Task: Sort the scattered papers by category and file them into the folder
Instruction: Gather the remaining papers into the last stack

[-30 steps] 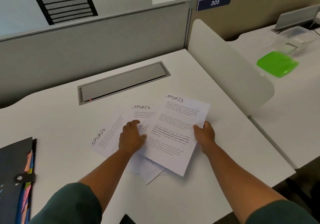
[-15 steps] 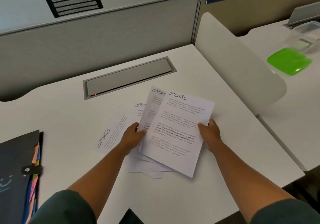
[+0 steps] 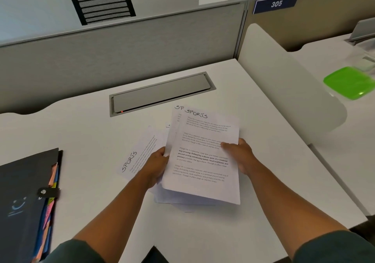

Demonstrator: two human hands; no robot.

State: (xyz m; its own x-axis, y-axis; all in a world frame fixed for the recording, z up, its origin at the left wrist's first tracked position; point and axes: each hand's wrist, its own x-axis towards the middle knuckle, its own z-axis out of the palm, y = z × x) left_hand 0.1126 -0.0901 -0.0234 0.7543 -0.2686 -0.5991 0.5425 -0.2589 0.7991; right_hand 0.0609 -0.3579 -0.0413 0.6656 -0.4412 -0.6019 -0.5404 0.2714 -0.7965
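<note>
Both hands hold a small stack of white sheets (image 3: pixel 203 167) headed "SPORTS", lifted a little above the white desk (image 3: pixel 81 136). My left hand (image 3: pixel 156 164) grips the stack's left edge and my right hand (image 3: pixel 239 153) grips its right edge, thumb on top. Another "SPORTS" sheet (image 3: pixel 138 155) lies flat on the desk to the left, partly under my left hand. More white sheets (image 3: pixel 172 200) peek out beneath the stack. A dark expanding folder (image 3: pixel 22 197) with coloured tabs and a snap strap lies at the left edge.
A grey cable hatch (image 3: pixel 162 92) is set into the desk behind the papers. A white curved divider (image 3: pixel 284 84) bounds the desk on the right, with a green lid (image 3: pixel 349 82) on the neighbouring desk. A grey partition (image 3: pixel 121 47) stands at the back.
My left hand has lifted a second sheet and both hands have brought the two sheets together into one stack, turning it more upright. The camera has shifted slightly.
</note>
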